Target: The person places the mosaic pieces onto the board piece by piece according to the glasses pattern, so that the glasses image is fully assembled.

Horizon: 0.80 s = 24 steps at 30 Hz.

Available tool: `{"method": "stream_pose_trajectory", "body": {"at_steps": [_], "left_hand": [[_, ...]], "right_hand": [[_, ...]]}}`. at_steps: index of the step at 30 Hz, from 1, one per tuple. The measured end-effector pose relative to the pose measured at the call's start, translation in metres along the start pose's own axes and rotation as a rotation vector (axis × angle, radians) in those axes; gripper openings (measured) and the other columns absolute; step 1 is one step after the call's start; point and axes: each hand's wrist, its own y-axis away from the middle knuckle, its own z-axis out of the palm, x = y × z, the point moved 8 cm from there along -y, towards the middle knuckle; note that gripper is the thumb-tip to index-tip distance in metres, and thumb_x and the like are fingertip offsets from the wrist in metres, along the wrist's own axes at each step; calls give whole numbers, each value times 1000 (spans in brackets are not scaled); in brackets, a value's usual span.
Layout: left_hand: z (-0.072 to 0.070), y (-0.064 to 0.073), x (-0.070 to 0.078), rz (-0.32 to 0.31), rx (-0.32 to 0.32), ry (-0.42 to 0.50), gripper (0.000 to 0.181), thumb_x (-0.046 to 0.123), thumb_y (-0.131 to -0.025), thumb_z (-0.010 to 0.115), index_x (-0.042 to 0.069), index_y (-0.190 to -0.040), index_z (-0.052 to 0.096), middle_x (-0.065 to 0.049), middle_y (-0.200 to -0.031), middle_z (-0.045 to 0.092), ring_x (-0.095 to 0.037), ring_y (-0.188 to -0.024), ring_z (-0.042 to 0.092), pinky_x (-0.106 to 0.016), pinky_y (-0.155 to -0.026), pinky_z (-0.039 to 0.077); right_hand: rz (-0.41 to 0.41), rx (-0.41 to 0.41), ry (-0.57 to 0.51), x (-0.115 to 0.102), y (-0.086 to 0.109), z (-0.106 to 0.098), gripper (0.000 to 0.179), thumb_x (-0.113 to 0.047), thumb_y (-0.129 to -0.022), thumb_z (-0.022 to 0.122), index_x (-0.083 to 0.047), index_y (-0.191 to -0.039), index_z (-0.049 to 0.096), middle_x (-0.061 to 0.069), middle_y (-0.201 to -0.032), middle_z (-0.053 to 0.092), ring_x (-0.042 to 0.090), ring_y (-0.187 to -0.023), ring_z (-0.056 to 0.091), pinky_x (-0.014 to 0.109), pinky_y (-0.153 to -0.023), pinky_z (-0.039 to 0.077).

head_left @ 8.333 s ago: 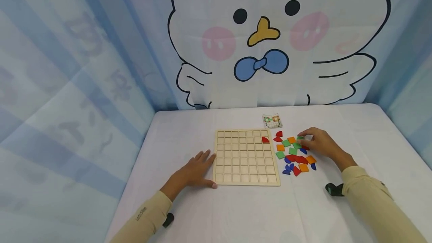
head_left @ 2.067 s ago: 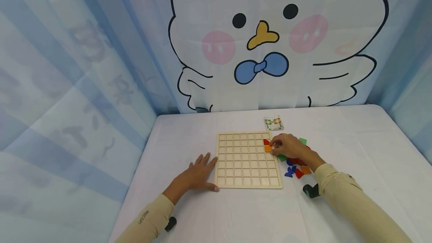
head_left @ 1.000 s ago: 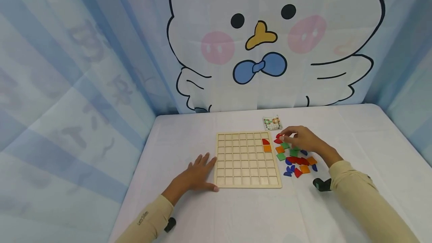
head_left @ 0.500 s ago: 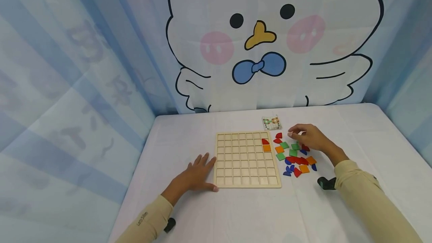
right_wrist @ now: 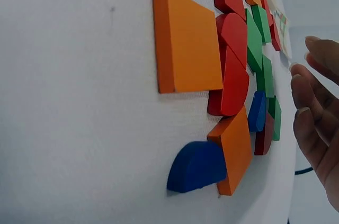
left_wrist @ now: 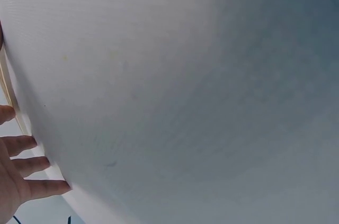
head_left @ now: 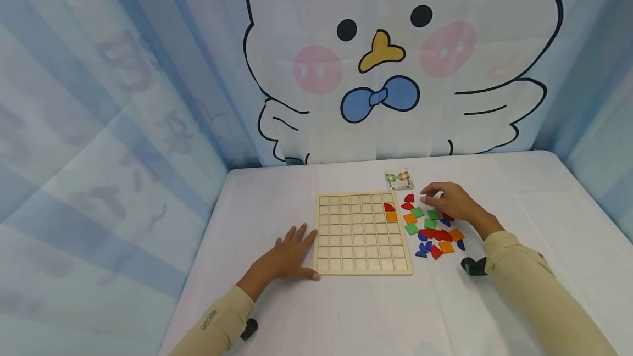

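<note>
My left hand lies with fingers spread at the left edge of a wooden grid board, thumb by its lower left corner. In the left wrist view, fingers of that hand stretch across the white cloth. On the board's right side sit a red quarter-round piece and, just below it, an orange square. Over the far end of the loose pieces hovers my right hand, fingers loosely bent. The right wrist view shows nothing held between its thumb and fingers. Green squares lie beneath and in front of it.
Red pieces, orange squares and blue rounded pieces lie scattered right of the board. A small pattern card rests behind the board's far right corner. White cloth covers the table.
An orange square has gone from the loose pieces onto the board below the red piece. My right hand has since withdrawn rightward above the pile, almost still lately. My left hand stays at the board.
</note>
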Motion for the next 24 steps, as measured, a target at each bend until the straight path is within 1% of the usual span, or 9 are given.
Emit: {"method": "stream_pose_trajectory", "body": {"at_steps": [3,7,10,13,15,17,21,24], "left_hand": [[0,-1,0,-1,1,-7,110,68,-76,75,18,-161,25,-18,-167,18,-46,-152,19,-70,-111,30],[1,-1,-1,-2,2,-10,110,68,-76,74,18,-161,25,-17,-167,18,-46,-152,19,-70,-111,31],[1,-1,-1,-3,5,-2,110,68,-76,75,18,-161,25,-17,-167,18,-46,-152,18,-70,-111,30],[0,0,1,-4,4,2,110,67,-76,75,18,-161,26,-17,-167,18,-45,-152,19,-70,-111,30],[-1,1,2,-4,3,1,109,67,-76,75,18,-161,26,-17,-167,18,-45,-152,18,-70,-111,30],[-1,2,2,-5,1,-3,109,67,-76,75,18,-161,26,-17,-167,18,-45,-152,18,-69,-112,30],[-1,2,1,-2,2,-4,109,67,-76,74,18,-161,26,-17,-167,18,-44,-153,18,-69,-112,30],[-1,2,1,-1,2,-5,109,67,-76,74,18,-161,25,-17,-167,18,-44,-153,18,-69,-112,30]], "right_hand": [[0,-4,20,-5,-4,2,36,-29,-98,64,-9,-128,65,16,-120,66,26,-92,58,36,-82,58],[-15,-20,41,-12,-9,6,35,-26,-99,63,-8,-129,65,17,-124,64,28,-99,58,44,-92,55],[-20,-29,50,-15,-14,9,36,-25,-99,61,-8,-131,64,20,-129,62,32,-106,57,50,-96,53],[-31,-37,59,-16,-18,12,36,-24,-100,60,-8,-133,63,23,-138,56,39,-118,53,59,-104,46],[-40,-43,59,-18,-21,14,36,-22,-100,61,-9,-133,64,25,-142,52,43,-124,49,62,-107,41],[-43,-55,60,-18,-23,16,35,-20,-100,61,-9,-133,64,25,-144,50,45,-126,47,64,-108,39],[-27,-77,60,-20,-25,19,35,-18,-99,61,-10,-132,65,24,-143,51,43,-123,50,61,-106,43],[-18,-83,68,-22,-25,20,35,-16,-98,61,-9,-132,65,23,-140,54,41,-121,51,59,-105,45]]}}
